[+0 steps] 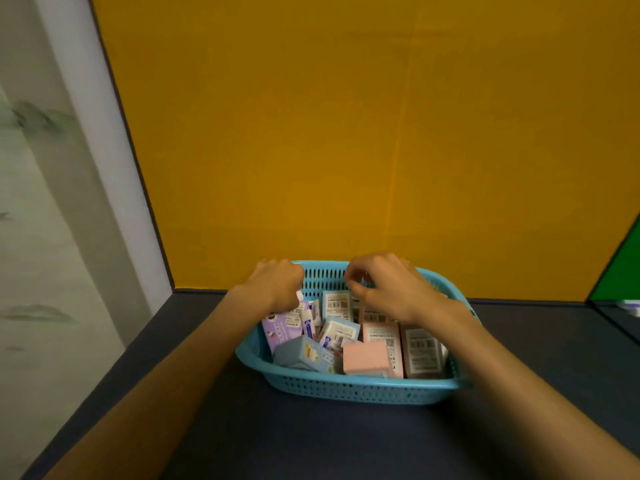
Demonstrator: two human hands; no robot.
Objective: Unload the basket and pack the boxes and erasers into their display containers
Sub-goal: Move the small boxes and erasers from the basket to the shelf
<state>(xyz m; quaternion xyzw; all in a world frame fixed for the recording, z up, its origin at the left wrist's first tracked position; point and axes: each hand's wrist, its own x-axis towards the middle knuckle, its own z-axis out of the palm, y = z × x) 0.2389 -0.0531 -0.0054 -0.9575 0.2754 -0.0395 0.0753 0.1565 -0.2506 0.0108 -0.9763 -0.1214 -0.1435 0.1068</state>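
Head view, looking down on a dark tabletop (346, 441) backed by an orange panel (346, 133). A turquoise perforated basket (349, 389) sits at the table's far middle, at 12 o'clock from the wearer, so both forearms reach it evenly. The left hand (277, 282) hangs over the basket's 10 o'clock corner, fingers curled downward round a small white item (300, 295) that shows only at its tip; what it is cannot be told. The right hand (384, 285) is over the 1 o'clock rim, thumb and forefinger drawn close as if pinching, though nothing is plainly seen between them.

Contents are heaped loosely, as tipped-in stock would lie: a lilac box (277, 332) at 9 o'clock, pale blue boxes (337, 332) with barcode labels at centre, a blue box (304, 355) toward 7 o'clock, a plain pink box (367, 358) at 6 o'clock, and taller pinkish-brown boxes (420, 351) at 4 o'clock. The basket looks nearly full, so unloading is judged barely begun. No display containers are in view.
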